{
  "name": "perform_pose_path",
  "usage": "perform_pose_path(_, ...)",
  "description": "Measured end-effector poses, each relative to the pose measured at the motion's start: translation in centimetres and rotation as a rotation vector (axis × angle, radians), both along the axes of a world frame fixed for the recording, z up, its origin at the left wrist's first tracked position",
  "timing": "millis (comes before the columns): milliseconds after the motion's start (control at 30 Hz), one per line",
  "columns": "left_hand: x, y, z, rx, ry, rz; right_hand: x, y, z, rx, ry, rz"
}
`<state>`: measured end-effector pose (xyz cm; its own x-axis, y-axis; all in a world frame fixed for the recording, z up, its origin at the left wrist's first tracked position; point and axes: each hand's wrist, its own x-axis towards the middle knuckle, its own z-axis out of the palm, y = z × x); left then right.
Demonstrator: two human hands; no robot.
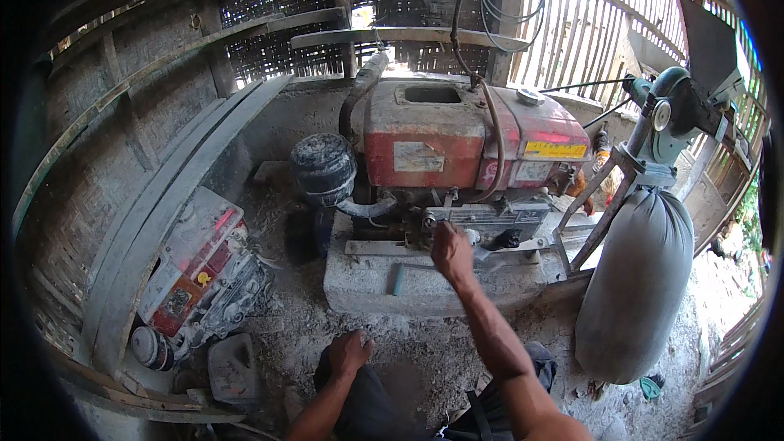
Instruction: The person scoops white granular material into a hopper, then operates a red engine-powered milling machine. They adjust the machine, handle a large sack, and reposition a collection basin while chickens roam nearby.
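My right hand (452, 251) reaches forward to the front of a dusty red engine (425, 147). Its fingers are closed against the lower front, and whatever they grip is hidden beneath them. Just right of it, on a ledge by the grey metal side cover (490, 214), lies a small black crumpled thing (506, 238). A short teal rod (398, 279) rests on the concrete base (359, 290), to the left of that hand. My left hand (349, 351) sits by my left knee with its fingers curled in, and I see nothing in it.
At left, a second red engine (200, 269) stands beside long leaning planks (188, 163) and a dusty jug (233, 367). A tied full sack (637, 286) hangs under a grey-green mill (670, 126) at right. A round black air filter (323, 167) juts out beside the engine.
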<state>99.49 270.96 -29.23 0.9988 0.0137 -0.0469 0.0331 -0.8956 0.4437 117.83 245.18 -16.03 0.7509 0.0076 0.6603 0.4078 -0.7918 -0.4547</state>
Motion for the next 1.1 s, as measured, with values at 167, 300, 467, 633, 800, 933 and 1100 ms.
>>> perform_pose_path(167, -0.3, 0.6, 0.0, -0.046, -0.021, 0.006, -0.4, -2.4, 1.8, -0.331, -0.112, -0.008)
perform_pose_path(300, -0.1, 0.5, -0.7, 0.007, -0.04, 0.012, -0.5, 0.4, -1.5, 0.429, 0.252, 0.068)
perform_pose_path(467, 0.5, 0.6, -1.4, 0.01, -0.052, -0.007, 0.0, 2.2, -2.6, 0.9, 0.253, 0.284)
perform_pose_path(633, 0.3, 1.2, -0.5, 0.038, 0.1, 0.041, -0.4, -1.8, 2.1, -0.368, -0.128, 0.017)
perform_pose_path(800, 0.5, 0.9, -0.2, 0.038, 0.083, 0.043, -0.9, -1.0, 1.6, -0.042, 0.251, -0.052)
perform_pose_path(933, 1.1, 0.4, -1.2, 0.046, 0.076, 0.042, -0.6, 2.7, -1.4, 1.099, 0.406, 0.381)
perform_pose_path(1100, 0.8, 0.6, -1.7, 0.034, 0.026, 0.036, -0.4, 1.2, 0.2, 0.225, 0.155, -0.047)
